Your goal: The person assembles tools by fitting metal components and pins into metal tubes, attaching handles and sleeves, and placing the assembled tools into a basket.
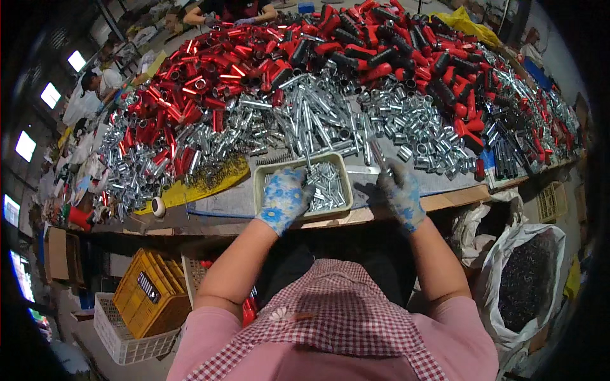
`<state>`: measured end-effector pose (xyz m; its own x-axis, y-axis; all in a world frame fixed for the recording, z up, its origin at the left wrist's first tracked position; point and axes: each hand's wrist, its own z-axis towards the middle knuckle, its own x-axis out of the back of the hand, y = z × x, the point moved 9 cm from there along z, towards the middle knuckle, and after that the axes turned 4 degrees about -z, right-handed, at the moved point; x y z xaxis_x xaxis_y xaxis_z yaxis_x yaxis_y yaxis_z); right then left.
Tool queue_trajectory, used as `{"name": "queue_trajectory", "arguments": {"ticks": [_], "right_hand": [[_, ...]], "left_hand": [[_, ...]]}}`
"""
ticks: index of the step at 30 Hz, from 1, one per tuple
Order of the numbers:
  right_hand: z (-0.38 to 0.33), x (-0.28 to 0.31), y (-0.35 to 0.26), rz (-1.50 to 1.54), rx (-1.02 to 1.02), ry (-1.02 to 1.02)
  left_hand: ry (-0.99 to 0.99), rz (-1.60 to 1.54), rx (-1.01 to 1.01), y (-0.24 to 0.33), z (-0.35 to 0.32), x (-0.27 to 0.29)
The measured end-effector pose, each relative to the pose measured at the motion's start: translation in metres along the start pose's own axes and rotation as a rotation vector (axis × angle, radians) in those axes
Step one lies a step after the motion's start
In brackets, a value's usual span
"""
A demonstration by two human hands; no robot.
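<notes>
1. The left hand (284,197), in a blue-patterned glove, is over the left side of a pale tray (349,193); a thin metal rod (307,149) rises beside its fingertips, and whether the fingers pinch it cannot be told
2. The tray sits at the near edge of the worktable, with small metal pins (327,187) lying loose inside
3. The right hand (403,195), gloved alike and slightly blurred, is closed around a shiny metal tube (379,155) that points up and away, to the right of the tray; the two hands are well apart
4. Beyond the tray spreads a heap of silver tubes (321,117), with short silver collars (419,127) to its right
5. Farther back lie red tubes (210,70) on the left and red-and-black handles (381,54) on the right
6. Across the table, a co-worker (241,9) stands at the heap's far edge
</notes>
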<state>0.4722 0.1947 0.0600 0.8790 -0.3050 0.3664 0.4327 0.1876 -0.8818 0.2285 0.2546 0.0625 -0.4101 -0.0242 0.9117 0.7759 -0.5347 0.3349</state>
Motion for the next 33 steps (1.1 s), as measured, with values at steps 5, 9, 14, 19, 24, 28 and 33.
{"name": "queue_trajectory", "arguments": {"ticks": [5,9,14,19,24,28,33], "right_hand": [[0.007,0.006,-0.062,-0.308,-0.050,-0.291],[-0.011,-0.005,-0.106,-0.305,0.016,-0.486],[-0.031,-0.011,-0.103,-0.334,0.029,-0.581],[-0.038,-0.023,-0.117,-0.419,0.304,-0.493],[-0.043,-0.037,-0.130,-0.303,0.260,-0.399],[-0.037,-0.035,-0.107,-0.201,0.109,-0.431],[-0.035,-0.050,-0.068,-0.172,-0.054,-0.728]], "left_hand": [[0.294,-0.103,-0.168,0.017,-0.023,0.060],[0.055,-0.450,-0.027,0.000,-0.032,0.070],[-0.262,-0.570,-0.186,0.039,-0.038,0.066],[-0.367,-0.550,-0.312,0.064,-0.038,0.061],[-0.246,-0.502,-0.482,0.092,-0.043,0.053],[-0.295,-0.241,-0.481,0.101,-0.039,0.046],[-0.248,-0.298,-0.540,0.084,-0.012,0.040]]}}
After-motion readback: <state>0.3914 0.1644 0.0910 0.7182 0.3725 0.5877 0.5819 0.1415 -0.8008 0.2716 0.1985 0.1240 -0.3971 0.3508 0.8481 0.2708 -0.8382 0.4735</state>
